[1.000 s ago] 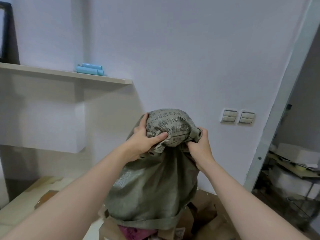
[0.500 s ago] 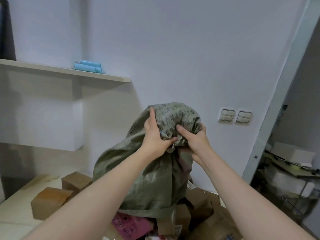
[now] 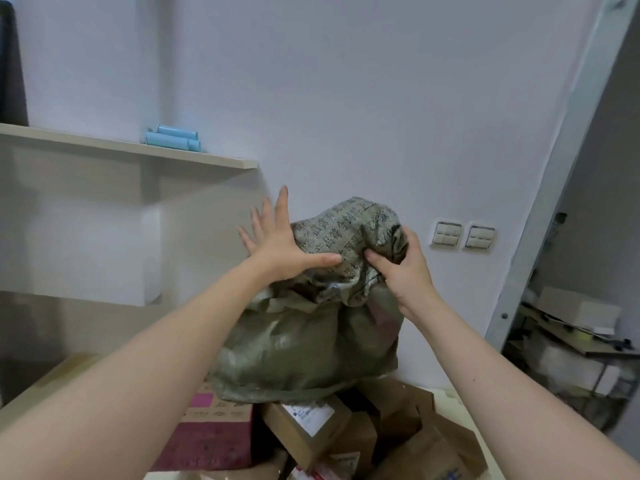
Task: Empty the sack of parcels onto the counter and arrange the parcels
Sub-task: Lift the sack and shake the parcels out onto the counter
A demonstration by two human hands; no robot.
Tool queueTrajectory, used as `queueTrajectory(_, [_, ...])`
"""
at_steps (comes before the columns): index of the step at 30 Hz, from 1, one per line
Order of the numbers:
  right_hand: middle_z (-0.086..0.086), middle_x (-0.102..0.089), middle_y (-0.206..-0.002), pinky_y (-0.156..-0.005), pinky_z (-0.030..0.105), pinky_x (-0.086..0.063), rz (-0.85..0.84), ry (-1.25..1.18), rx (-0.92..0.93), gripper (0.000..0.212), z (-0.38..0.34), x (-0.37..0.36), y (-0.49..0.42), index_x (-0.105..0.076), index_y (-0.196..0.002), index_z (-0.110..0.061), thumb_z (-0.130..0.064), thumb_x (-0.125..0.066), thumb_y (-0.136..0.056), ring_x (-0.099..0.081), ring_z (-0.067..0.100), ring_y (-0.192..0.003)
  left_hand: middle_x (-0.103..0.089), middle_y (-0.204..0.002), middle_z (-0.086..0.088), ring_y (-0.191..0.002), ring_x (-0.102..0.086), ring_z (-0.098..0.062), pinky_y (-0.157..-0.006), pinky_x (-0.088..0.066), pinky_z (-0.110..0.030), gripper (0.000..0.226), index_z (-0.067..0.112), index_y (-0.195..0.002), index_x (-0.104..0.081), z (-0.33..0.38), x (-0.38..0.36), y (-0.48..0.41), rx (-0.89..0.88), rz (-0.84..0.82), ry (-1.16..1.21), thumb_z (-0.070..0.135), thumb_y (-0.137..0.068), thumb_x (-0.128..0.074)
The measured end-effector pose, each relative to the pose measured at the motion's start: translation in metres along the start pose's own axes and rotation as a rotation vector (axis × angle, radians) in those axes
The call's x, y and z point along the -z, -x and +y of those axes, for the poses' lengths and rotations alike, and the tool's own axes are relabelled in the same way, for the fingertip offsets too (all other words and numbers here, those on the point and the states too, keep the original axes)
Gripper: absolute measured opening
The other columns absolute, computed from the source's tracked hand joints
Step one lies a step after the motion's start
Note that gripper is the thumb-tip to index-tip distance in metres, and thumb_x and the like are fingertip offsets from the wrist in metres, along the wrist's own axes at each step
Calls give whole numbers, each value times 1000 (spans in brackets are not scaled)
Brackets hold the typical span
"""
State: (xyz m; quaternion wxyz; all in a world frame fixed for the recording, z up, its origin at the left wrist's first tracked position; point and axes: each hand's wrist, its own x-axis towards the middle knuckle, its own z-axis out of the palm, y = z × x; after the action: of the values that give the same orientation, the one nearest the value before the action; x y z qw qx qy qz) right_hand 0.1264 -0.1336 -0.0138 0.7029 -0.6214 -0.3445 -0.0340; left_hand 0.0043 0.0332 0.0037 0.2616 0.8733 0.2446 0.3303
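Desk point(image 3: 41, 382): only slivers show, low down on either side of the arms.

Sack point(image 3: 304, 344): green woven cloth, turned upside down. Long axis roughly upright, closed end up at the fingers, mouth down on the pile. It hangs straight below the fingers; the body is slack, with the bulge low.

Parcels point(image 3: 311, 427): cartons heaped on the desk under the mouth, with a purple box point(image 3: 214, 441) on the left-arm side.

Right hand point(image 3: 405, 271): fingers curled and clamped on the bunched top cloth. It carries the sack.

Left hand point(image 3: 277, 244): fingers point(image 3: 282, 209) straight and spread, off the cloth on its left. Only the thumb presses the printed fold.

Judgement: the next pull goes straight up along the axis. The right hand is placed for it; the left needs a fresh grip.

Hidden: the sack's inside, so I cannot tell whether parcels remain. The left forearm covers part of the mouth rim. The frame's lower edge cuts off the pile.
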Motion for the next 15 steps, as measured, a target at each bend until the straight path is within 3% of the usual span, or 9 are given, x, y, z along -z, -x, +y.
queueTrajectory(4, [7, -65, -121, -103, 50, -47, -10, -121, -31, 55, 13, 4, 10, -49, -127, -17, 3, -72, -82, -62, 23, -115, -1, -164, -6, -149, 13, -29, -117, 10, -57, 147, 45, -147, 20, -22, -1, 9, 62, -242, 56, 94, -33, -58])
queueTrajectory(6, [9, -65, -122, -103, 53, -47, -6, -208, -53, 54, 16, 1, 14, -50, -127, -17, 5, -69, -82, -61, 25, -117, -11, -163, -5, -151, 1, -28, -120, -1, -54, 147, 50, -145, 19, -33, -10, 15, 106, -303, 179, 95, -30, -62])
queueTrajectory(10, [14, -63, -128, -102, 54, -47, -3, -426, -146, 53, 17, -8, 19, -46, -134, -10, 4, -64, -86, -60, 29, -119, -32, -156, 4, -138, -39, -14, -117, -28, -37, 154, 39, -150, 19, -32, -18, 27, 123, -411, 620, 66, -41, -87])
queueTrajectory(12, [18, -60, -131, -99, 54, -48, 8, -526, -203, 51, 17, -14, 22, -43, -137, -9, 1, -60, -90, -61, 32, -118, -37, -153, 5, -132, -46, -13, -114, -33, -35, 151, 36, -151, 20, -25, -21, 31, 105, -408, 700, 52, -47, -89])
queueTrajectory(15, [22, -62, -127, -92, 53, -53, -20, -617, -335, 39, 17, -19, 31, -48, -134, -6, -9, -54, -96, -63, 36, -113, -43, -147, 3, -126, -52, -15, -108, -42, -41, 157, 36, -152, 15, -12, -27, 34, 90, -373, 808, 48, -39, -93])
